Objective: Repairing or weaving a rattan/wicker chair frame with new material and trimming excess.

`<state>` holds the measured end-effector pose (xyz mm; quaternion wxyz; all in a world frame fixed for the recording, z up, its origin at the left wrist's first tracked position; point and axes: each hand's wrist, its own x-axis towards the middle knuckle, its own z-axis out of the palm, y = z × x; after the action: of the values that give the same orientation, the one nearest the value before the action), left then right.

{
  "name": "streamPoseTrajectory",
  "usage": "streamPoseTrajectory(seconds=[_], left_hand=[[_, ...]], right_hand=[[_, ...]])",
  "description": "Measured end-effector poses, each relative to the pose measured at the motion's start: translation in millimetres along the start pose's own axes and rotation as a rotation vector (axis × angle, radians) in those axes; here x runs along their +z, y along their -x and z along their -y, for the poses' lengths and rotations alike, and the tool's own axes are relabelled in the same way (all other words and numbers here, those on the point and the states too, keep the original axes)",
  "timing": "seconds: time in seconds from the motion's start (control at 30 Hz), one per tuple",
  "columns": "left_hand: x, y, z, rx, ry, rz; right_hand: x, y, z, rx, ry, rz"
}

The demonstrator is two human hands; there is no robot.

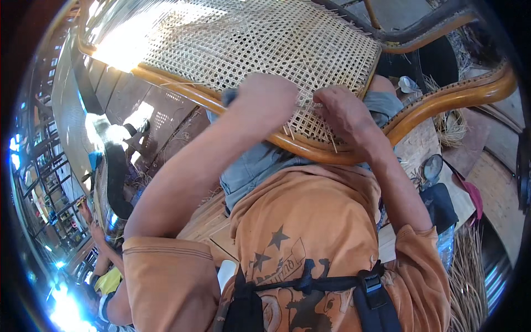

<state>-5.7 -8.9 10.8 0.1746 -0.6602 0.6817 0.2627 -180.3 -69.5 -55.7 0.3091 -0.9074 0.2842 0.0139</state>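
Observation:
A woven cane panel [249, 36] in a curved, varnished wooden frame [204, 98] lies across my lap. My left hand [268, 97] is closed in a fist over the near part of the weave. A dark, blunt end [228, 97] juts out beside that fist; the rest of the object is hidden. Close by on the right, my right hand [345, 113] rests on the cane near the panel's corner. Its fingers are bent and drawn together, and what they pinch is too small to make out. Loose cane ends [334, 141] stick out along the near rim.
A curved wooden piece with a row of holes [470, 97] extends to the right. Beyond it lie cane scraps [451, 127], and a bundle of long strands [467, 271] stands lower right. Another person's arm [105, 243] shows at far left, near a second cane panel [72, 105].

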Motion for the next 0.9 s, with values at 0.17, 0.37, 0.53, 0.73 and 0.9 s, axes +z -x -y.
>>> streamPoseTrajectory(seconds=[0.17, 0.37, 0.53, 0.73, 0.9], left_hand=[[9, 35, 29, -0.080, 0.040, 0.007], [6, 64, 40, -0.206, 0.082, 0.043], [-27, 71, 23, -0.156, 0.015, -0.100], [-16, 30, 15, -0.031, -0.049, 0.034], [-12, 12, 5, 0.076, -0.073, 0.042]], right_hand=[[2, -5, -9, -0.185, 0.000, 0.047], [-1, -18, -7, -0.204, 0.060, 0.150], [-7, -29, 29, -0.009, -0.466, 0.168], [-4, -6, 25, 0.271, -0.362, 0.111], [6, 4, 26, 0.152, -0.357, -0.074]])
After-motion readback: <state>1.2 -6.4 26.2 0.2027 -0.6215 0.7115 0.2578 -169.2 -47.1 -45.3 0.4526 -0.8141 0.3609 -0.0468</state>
